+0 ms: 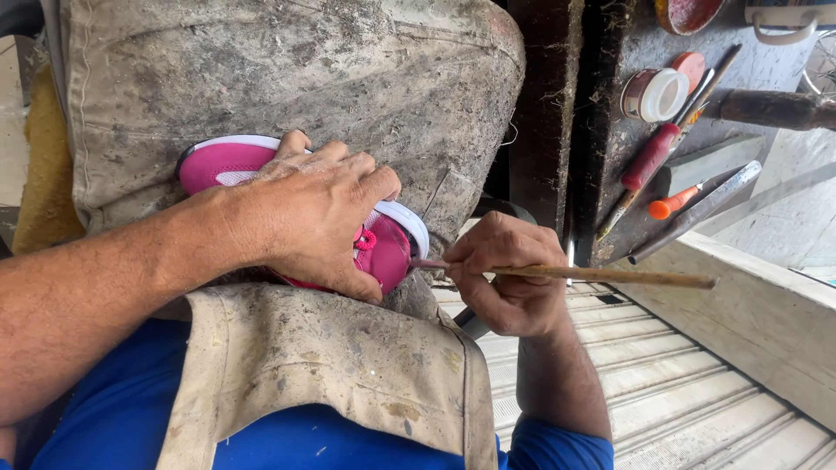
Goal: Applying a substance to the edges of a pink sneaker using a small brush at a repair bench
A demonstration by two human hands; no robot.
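Note:
A small pink shoe (pixel 219 164) with a white sole rim lies on a dirty canvas apron (pixel 287 61) over my lap. My left hand (pixel 318 209) presses down over the shoe's top and grips it. My right hand (pixel 505 278) holds a thin wooden-handled brush (pixel 610 277), its tip touching the shoe's toe end next to the white rim. Much of the shoe is hidden beneath my left hand.
A dark, grimy workbench (pixel 627 148) at the upper right carries a small open tin (pixel 653 94), a red-handled tool (pixel 649 158), an orange-handled tool (pixel 669 207), a metal file (pixel 697 211) and a hammer handle (pixel 771 109). A corrugated metal shutter (pixel 679 392) lies below.

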